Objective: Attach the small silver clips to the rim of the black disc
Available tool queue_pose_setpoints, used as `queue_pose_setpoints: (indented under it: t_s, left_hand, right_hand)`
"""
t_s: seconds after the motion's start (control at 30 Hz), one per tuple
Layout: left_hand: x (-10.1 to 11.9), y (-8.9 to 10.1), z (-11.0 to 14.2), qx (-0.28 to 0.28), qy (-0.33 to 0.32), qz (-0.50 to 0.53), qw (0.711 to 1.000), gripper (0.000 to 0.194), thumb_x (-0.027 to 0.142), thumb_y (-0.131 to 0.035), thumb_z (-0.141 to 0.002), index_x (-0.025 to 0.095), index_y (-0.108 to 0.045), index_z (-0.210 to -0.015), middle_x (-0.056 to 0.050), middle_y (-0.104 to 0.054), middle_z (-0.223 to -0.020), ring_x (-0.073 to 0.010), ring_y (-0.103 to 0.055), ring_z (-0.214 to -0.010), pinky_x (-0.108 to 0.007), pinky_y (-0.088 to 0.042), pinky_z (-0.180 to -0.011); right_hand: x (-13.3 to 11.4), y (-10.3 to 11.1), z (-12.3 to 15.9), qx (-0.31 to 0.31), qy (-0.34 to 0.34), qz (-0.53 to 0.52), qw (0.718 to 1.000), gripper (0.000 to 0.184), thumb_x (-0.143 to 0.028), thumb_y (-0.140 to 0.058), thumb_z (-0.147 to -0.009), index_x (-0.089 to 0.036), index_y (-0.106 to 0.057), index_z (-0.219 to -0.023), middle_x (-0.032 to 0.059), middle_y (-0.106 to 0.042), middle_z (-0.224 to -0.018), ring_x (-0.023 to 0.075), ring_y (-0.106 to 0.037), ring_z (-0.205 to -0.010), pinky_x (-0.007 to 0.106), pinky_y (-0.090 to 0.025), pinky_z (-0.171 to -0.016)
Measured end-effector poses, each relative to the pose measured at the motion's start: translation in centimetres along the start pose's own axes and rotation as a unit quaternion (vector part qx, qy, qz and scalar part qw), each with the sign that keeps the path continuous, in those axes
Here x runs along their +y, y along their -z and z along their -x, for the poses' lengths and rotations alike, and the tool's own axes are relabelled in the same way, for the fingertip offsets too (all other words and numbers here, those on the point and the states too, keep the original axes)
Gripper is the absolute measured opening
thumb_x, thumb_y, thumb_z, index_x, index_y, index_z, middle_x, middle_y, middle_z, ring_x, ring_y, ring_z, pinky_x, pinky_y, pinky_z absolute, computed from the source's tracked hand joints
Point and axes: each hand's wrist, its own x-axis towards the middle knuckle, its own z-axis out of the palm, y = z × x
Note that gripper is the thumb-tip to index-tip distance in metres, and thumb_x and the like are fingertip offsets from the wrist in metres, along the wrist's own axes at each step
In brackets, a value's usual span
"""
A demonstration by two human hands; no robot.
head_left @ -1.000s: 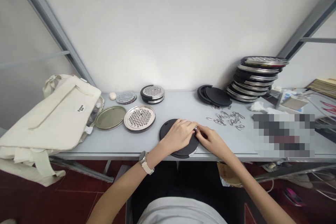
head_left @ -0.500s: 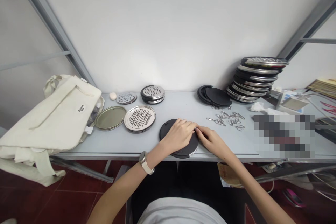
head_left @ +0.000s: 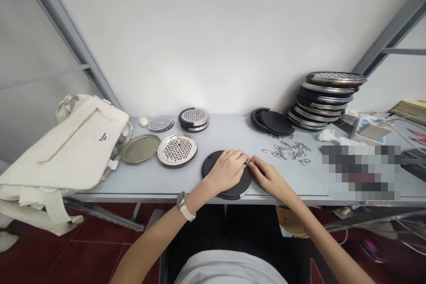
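A round grater (head_left: 244,185) lies near the table's front edge, its black plastic side up and a silver rim showing at lower right. My left hand (head_left: 228,169) rests across its top, fingers together and curled toward its far right edge, holding it down. At that edge my right hand (head_left: 264,175) pinches a small metal clip (head_left: 248,161), largely covered by the fingertips. Whether the clip is hooked to the grater cannot be seen. Loose metal clips (head_left: 278,150) lie scattered beyond my right hand.
Left of the grater are a perforated metal disc (head_left: 177,150) and a plain olive-toned disc (head_left: 140,149). Smaller graters (head_left: 194,119) stand behind. Black round holders (head_left: 277,123) and a tall leaning grater stack (head_left: 324,101) sit back right. A cream bag (head_left: 73,142) overhangs the left end.
My right fingers have shifted slightly at the grater's edge, and a bit more of the small metal piece shows. My left hand stays on the grater, nearly unmoved.
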Motion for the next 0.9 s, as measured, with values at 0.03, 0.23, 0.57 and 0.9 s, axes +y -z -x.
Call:
queue_pose_setpoints:
  t_s: [0.03, 0.23, 0.57, 0.9]
  left_hand:
    - [-0.02, -0.03, -0.01, 0.001, 0.0, 0.002, 1.0, 0.016, 0.017, -0.043, -0.095, 0.018, -0.052, -0.108, -0.006, -0.058, -0.105, -0.0199, -0.054, -0.1, -0.036, -0.041, -0.092]
    - [-0.08, -0.24, 0.01, 0.015, -0.002, 0.0, 1.0, 0.016, 0.017, -0.045, -0.094, 0.017, -0.05, -0.109, -0.007, -0.056, -0.111, -0.0201, -0.055, -0.102, -0.035, -0.042, -0.093]
    - [-0.02, -0.17, 0.09, 0.023, 0.003, -0.009, 1.0, 0.018, 0.018, -0.046, -0.094, 0.016, -0.047, -0.111, -0.009, -0.052, -0.115, -0.0217, -0.054, -0.101, -0.036, -0.044, -0.092]
    - [0.13, 0.05, -0.03, 0.016, 0.006, -0.021, 1.0, 0.006, 0.019, -0.044, -0.094, 0.017, -0.048, -0.098, -0.006, -0.054, -0.099, -0.0206, -0.054, -0.09, -0.035, -0.044, -0.085]
  right_hand:
    - [0.02, -0.03, 0.0, 0.002, -0.002, -0.002, 1.0, 0.027, -0.037, -0.032, -0.098, -0.023, -0.042, -0.077, -0.0015, -0.052, -0.065, 0.0166, -0.05, -0.062, 0.028, -0.041, -0.061]
    - [0.02, 0.0, 0.04, 0.003, -0.014, -0.007, 1.0, 0.026, -0.038, -0.031, -0.098, -0.024, -0.042, -0.079, -0.0025, -0.049, -0.064, 0.0167, -0.05, -0.06, 0.028, -0.039, -0.06]
    - [0.01, -0.11, -0.06, -0.006, -0.03, -0.018, 0.999, 0.028, -0.037, -0.027, -0.099, -0.025, -0.036, -0.075, -0.0018, -0.048, -0.062, 0.0177, -0.049, -0.058, 0.028, -0.038, -0.059]
    - [0.44, -0.22, 0.05, 0.003, -0.034, -0.012, 0.999, 0.029, -0.037, -0.029, -0.099, -0.024, -0.039, -0.075, -0.0021, -0.048, -0.063, 0.0164, -0.048, -0.059, 0.027, -0.037, -0.06]
